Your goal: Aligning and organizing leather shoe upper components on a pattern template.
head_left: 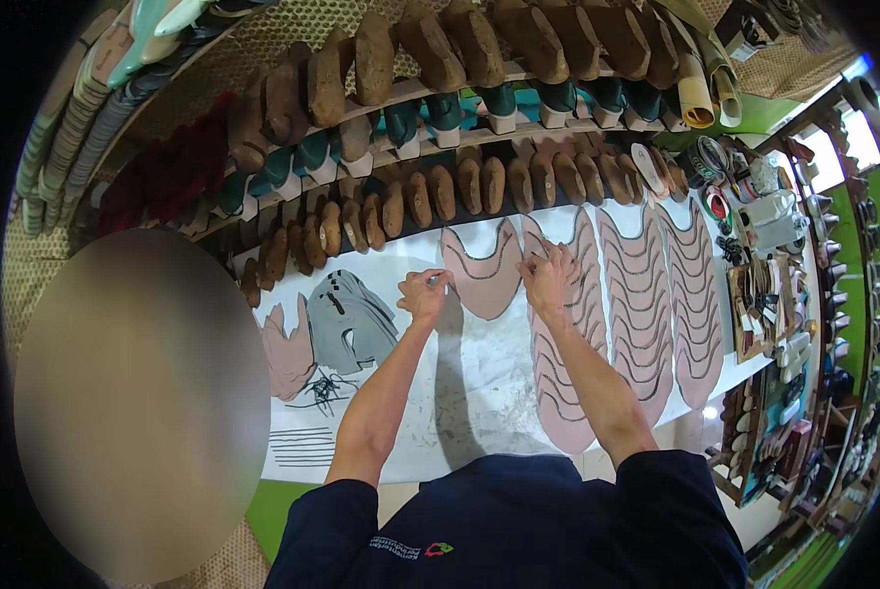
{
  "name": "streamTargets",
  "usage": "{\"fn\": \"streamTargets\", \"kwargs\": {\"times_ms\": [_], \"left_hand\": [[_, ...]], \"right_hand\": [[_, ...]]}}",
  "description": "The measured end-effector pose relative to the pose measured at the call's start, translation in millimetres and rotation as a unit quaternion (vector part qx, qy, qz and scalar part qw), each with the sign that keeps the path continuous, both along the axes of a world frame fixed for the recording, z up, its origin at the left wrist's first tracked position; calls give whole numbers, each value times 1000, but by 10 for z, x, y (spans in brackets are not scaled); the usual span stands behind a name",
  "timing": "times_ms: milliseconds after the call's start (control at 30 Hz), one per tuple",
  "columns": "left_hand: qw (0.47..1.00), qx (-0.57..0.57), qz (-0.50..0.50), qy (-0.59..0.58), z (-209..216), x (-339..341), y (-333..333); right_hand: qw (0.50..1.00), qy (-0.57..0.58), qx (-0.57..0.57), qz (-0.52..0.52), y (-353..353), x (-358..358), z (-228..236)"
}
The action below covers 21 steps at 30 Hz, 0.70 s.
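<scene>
A pink U-shaped shoe-upper piece (pixel 486 288) with a dark trim along its inner curve lies on the white table, between my hands. My left hand (pixel 424 296) is closed in a pinch at its left edge. On the opposite edge, my right hand (pixel 551 279) pinches with thumb and forefinger, its other fingers partly raised. Under and beside my right forearm runs a column of overlapping pink upper pieces (pixel 555 388). Two similar columns (pixel 636 294) (pixel 693 294) lie farther right, each curve edged in dark trim.
Left on the white table (pixel 479 393) are grey cut pieces (pixel 346 324), pink scraps (pixel 288 353), a tangle of black cord (pixel 324 393) and straight black strips (pixel 302 448). Racks of brown shoe lasts (pixel 440 191) line the far edge. Tools and packets (pixel 754 294) crowd the right end. A blurred oval covers the left.
</scene>
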<state>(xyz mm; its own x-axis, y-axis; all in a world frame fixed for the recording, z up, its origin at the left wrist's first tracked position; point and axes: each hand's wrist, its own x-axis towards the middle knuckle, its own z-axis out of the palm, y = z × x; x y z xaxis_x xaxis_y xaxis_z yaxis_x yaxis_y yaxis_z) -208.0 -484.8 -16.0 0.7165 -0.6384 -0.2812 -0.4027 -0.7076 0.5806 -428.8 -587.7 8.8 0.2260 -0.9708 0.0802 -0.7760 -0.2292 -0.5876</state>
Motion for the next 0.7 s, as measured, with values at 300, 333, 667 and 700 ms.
{"fn": "streamTargets", "kwargs": {"times_ms": [300, 333, 667, 700], "left_hand": [[1000, 20, 15, -3, -3, -5, -44], [999, 27, 19, 0, -9, 14, -25], [999, 21, 32, 15, 36, -39, -102], [999, 24, 31, 20, 36, -38, -110]], "right_hand": [[1000, 29, 1, 3, 2, 35, 19], [999, 44, 14, 5, 17, 58, 47], [999, 32, 4, -2, 18, 6, 41], [999, 32, 4, -5, 19, 5, 42]]}}
